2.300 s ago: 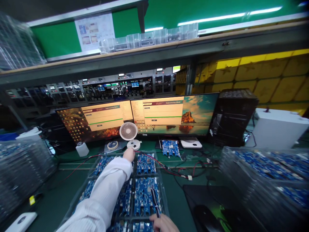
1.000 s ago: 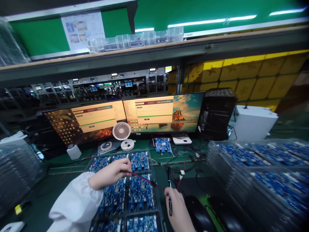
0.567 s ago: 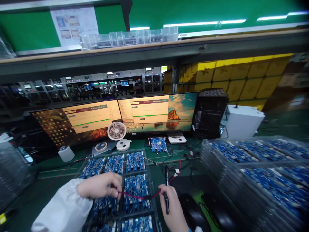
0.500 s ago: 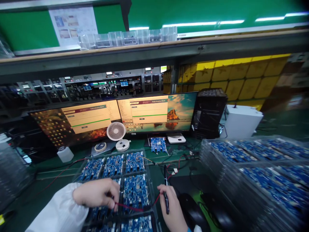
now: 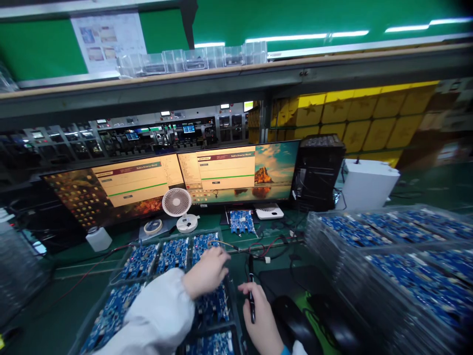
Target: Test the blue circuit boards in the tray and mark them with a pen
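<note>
My left hand (image 5: 207, 271), in a white sleeve, hovers over the right column of a clear plastic tray (image 5: 226, 323) of blue circuit boards. Its fingers are loosely bent, the thumb apart from them, and no object shows in them. Just beyond it lies a circuit board (image 5: 201, 245) with a thin yellow wire (image 5: 223, 243) running off to the right. To the right of the tray, my right hand (image 5: 261, 315) holds a black pen (image 5: 252, 296) upright between its fingers. Red and black wires (image 5: 272, 243) with a white connector (image 5: 267, 260) lie beyond the pen.
Two monitors (image 5: 221, 177) stand behind a small white fan (image 5: 177, 202). A single blue board (image 5: 242, 222) lies below them. At right are stacked trays (image 5: 342, 268) of boards, and nearer, a black mouse (image 5: 293, 323). A white bottle (image 5: 98, 239) stands left.
My left hand has moved right and away from me across the tray, letting go of the red wire. That wire now lies farther back; my right hand still holds the pen.
</note>
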A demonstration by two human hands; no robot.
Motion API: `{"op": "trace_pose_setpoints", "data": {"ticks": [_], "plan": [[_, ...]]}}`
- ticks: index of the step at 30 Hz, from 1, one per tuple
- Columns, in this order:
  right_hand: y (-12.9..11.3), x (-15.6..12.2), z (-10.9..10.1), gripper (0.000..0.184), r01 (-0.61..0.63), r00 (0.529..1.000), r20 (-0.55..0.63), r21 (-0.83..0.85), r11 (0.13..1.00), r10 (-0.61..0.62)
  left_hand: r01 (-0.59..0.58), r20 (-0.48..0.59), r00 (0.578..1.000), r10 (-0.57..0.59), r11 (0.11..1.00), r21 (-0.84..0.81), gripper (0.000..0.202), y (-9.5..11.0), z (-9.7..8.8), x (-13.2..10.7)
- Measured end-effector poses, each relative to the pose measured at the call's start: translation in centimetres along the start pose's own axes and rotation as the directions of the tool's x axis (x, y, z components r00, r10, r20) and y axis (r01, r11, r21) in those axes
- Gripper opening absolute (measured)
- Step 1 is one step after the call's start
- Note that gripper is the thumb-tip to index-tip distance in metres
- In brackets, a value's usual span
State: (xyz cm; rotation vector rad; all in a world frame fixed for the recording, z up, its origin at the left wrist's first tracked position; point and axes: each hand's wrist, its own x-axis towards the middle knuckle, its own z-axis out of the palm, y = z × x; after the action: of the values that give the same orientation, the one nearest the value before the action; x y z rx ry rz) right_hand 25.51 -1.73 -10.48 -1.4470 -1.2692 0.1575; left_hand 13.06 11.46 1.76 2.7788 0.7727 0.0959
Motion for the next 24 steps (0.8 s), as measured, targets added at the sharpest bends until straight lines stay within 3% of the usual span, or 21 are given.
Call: {"op": "trace_pose_setpoints", "data": {"ticks": [3, 6, 11, 16, 20, 22, 24], "plan": [[0.3, 0.1, 0.1, 0.022, 0.009, 1.000, 0.000, -0.013, 1.000, -0.009, -0.014, -0.081, 0.996, 0.025, 0.992, 0.128, 0.043, 0.3, 1.6, 5.5], [0.6, 0.2, 0.2, 0.025, 0.020, 1.000, 0.001, -0.025, 0.999, -0.020, 0.021, 0.047, 0.998, -0.028, 0.990, 0.139, 0.030, 0.5, 3.0, 9.5], [0.8, 0.2, 0.7, 0.028, 0.053, 0.999, 0.012, -0.034, 0.998, -0.053, 0.169, 0.178, 0.969, -0.171, 0.985, 0.023, 0.033, 0.9, 3.8, 13.9], [0.7, 0.2, 0.7, 0.027, 0.058, 0.998, -0.004, -0.038, 0.998, -0.058, 0.264, 0.264, 0.934, -0.241, 0.963, -0.057, 0.018, 1.2, 5.4, 16.7], [0.8, -0.3, 1.4, 0.032, 0.038, 0.998, -0.040, -0.048, 0.998, -0.040, 0.320, 0.228, 0.934, -0.276, 0.930, -0.182, 0.007, 0.5, 6.0, 17.7], [1.0, -0.7, 2.3, 0.036, -0.035, 0.995, -0.093, 0.016, 0.999, 0.036, 0.344, 0.192, 0.935, -0.300, 0.899, -0.270, 0.006, -0.2, 5.9, 18.0], [1.1, -1.1, 3.4, 0.037, -0.148, 0.974, -0.141, 0.202, 0.968, 0.178, 0.368, 0.182, 0.929, -0.322, 0.854, -0.369, 0.012, -0.8, 5.8, 18.2]]}}
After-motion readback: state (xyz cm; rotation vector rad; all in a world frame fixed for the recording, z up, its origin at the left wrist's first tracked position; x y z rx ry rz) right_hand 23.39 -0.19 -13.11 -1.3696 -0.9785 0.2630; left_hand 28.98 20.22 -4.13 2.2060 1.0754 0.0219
